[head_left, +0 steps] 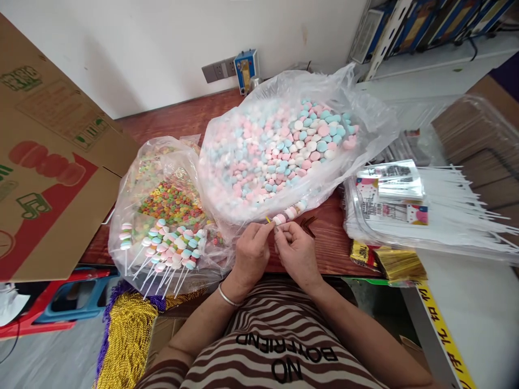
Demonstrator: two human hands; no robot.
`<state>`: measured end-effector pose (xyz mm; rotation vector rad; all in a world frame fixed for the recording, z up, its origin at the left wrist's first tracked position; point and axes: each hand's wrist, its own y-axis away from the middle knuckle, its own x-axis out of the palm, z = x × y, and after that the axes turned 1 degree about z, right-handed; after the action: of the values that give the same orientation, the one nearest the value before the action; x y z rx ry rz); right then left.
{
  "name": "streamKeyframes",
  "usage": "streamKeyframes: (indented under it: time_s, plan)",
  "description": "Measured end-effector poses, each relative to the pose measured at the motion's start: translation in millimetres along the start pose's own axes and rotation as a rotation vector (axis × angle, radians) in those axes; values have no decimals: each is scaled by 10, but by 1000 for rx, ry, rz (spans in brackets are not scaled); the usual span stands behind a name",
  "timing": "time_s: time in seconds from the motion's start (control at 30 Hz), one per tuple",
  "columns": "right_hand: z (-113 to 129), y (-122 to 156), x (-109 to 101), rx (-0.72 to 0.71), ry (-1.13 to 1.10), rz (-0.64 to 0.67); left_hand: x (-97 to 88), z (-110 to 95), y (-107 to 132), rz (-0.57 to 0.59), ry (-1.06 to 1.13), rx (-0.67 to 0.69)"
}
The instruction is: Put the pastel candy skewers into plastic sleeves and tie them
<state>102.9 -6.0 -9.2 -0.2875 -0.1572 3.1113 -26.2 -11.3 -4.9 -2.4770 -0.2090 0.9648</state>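
Observation:
My left hand [252,255] and my right hand [299,255] meet at the table's front edge, fingers pinched closed. Between them lies the near end of a marshmallow skewer [290,213] in pink and white, which seems to be in a clear wrapper. A yellow twist tie [267,219] pokes up at the left fingertips. The right fingers close around the skewer's lower end; its stick is hidden. Just right of it lie loose gold-brown twist ties [308,226]. Behind is a big clear bag of pink, blue and white marshmallows [279,156].
Left, a bag of colourful ring candy [172,204] has several finished skewers [174,246] resting on it. A cardboard box [60,162] stands far left. On the right are a tray of white sticks [454,205], clear wrappers [399,181] and a gold twist-tie bundle [401,265].

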Motion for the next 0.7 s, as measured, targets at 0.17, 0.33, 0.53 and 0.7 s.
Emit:
streamKeyframes:
  time_s: [0.17,0.33,0.53,0.7]
  plan:
    - [-47,37,10,-250,212,-110,12,-83,-121,23,628,-510]
    - [-23,0,-57,-245,183,-127,71,-181,-194,92,1278,-838]
    - [53,-94,-199,-238,246,79,169,-184,-73,9,1223,-736]
    - [63,-62,-260,-117,-28,234,1,-46,-125,55,795,-321]
